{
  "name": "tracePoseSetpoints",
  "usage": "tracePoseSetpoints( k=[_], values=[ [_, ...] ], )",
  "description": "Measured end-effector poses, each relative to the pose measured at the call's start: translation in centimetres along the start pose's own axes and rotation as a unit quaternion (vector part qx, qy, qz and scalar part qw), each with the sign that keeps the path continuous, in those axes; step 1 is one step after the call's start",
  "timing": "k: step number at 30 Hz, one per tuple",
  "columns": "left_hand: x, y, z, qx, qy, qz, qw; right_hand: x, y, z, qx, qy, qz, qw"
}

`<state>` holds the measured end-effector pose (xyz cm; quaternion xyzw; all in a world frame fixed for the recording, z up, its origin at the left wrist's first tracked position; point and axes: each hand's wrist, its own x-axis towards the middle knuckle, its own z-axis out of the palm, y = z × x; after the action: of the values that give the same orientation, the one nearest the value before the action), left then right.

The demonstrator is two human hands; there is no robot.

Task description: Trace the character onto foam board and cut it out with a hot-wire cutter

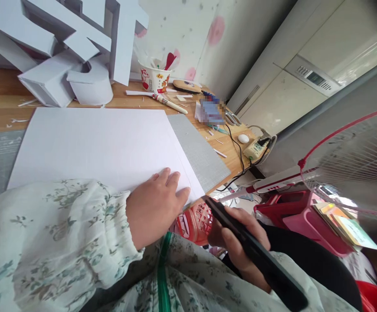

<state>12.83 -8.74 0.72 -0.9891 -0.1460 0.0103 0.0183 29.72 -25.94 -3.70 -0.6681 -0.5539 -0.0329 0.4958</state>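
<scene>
My left hand [157, 206] lies flat on a large white sheet of board [93, 143], near its right front corner, fingers spread. A faint line runs along the sheet's right side. Beneath the sheet is a grey cutting mat [199, 149], showing at both sides. In my right hand [245, 247], just off the table's front edge, is a long, slim black object [256, 255]. Its narrow end points at the sheet's right corner; I cannot tell its exact kind.
White three-dimensional letter shapes [90, 82] stand at the back left. Behind the sheet are a paper tub [155, 78], a cream-handled tool [172, 104] and scissors [233, 118]. A power strip [256, 147] with cables sits right. A red basket [196, 223] and a fan [354, 160] are off the table.
</scene>
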Motion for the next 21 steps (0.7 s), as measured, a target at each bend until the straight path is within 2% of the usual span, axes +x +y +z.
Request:
tracePoseSetpoints(
  k=[2,6,9,15,21],
  values=[
    [0.0,0.0,-0.1,0.002,-0.002,-0.001,1.000,0.9,-0.5,-0.2,0.003,0.015,-0.006,1.000],
    [0.0,0.1,-0.1,-0.005,0.000,-0.005,1.000,3.0,-0.8,0.7,-0.021,-0.038,-0.045,0.998],
    [0.0,0.1,0.0,-0.013,0.006,-0.009,1.000,3.8,-0.6,1.3,-0.047,-0.055,-0.066,0.995],
    [0.0,0.2,0.1,-0.022,0.019,-0.012,0.999,3.7,0.1,1.5,-0.051,-0.080,-0.067,0.993],
    [0.1,0.3,-0.3,-0.034,-0.011,-0.023,0.999,3.2,0.7,1.6,-0.039,-0.091,-0.044,0.994]
  ],
)
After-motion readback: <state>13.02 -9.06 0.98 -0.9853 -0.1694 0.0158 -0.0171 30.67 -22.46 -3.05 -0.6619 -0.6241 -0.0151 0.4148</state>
